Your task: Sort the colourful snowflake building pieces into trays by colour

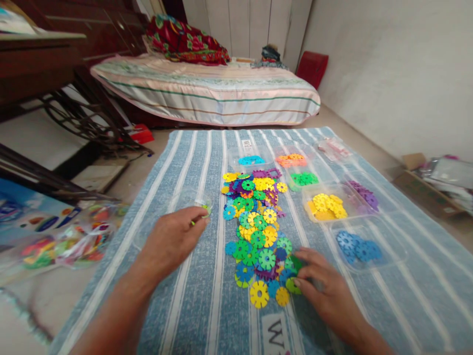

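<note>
My left hand (173,241) is closed in a pinch on a light-green notched disc (207,210), mostly hidden by the fingers. Under and around it the faint outline of a clear plastic container (185,193) shows. A long pile of mixed flower-shaped plastic discs (258,222) in yellow, green, blue and purple runs down the middle of the cloth. At its near right edge my right hand (325,288) has thumb and fingers closed around a green disc (296,264). A lime disc (293,286) lies by the thumb tip.
Sorted discs sit in clear containers on the right: light blue (251,160), orange (291,159), green (304,179), yellow (327,206), purple (364,195) and dark blue (356,246). A striped cloth (195,296) covers the table. Beyond stands a bed (221,98).
</note>
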